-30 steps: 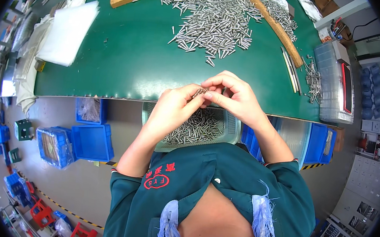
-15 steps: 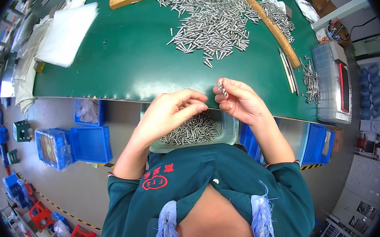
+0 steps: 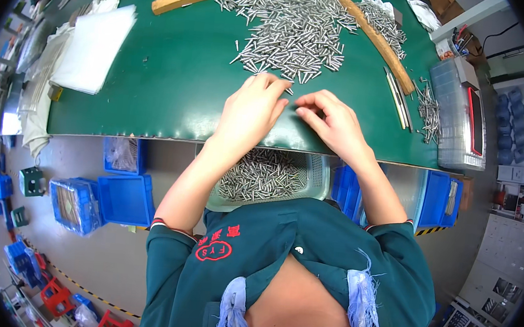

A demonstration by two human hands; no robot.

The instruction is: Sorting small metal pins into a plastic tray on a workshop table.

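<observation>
A heap of small silver metal pins (image 3: 298, 33) lies on the green tabletop (image 3: 176, 81). My left hand (image 3: 249, 111) reaches to the heap's near edge, fingers bent and thumb apart, its fingertips beside a stray pin (image 3: 289, 92). Just right of it, my right hand (image 3: 335, 125) hovers low over the table with curled fingers, a gap between thumb and forefinger. Nothing shows in either hand, though the inner fingers are partly hidden. Below the table's front edge, a pale green plastic basket (image 3: 318, 174) holds many similar pins (image 3: 260, 179).
Wooden strips (image 3: 378, 43) border the heap at the back and right. Pen-like tools (image 3: 397, 99), loose longer pins (image 3: 428, 112) and a clear plastic case (image 3: 450, 117) lie at the right. White sheets (image 3: 94, 46) rest at the left. Blue bins (image 3: 125, 198) stand below.
Both hands have moved from above the basket and table edge, the left one forward to the heap. The right hand held several pins up before; none show in it now.
</observation>
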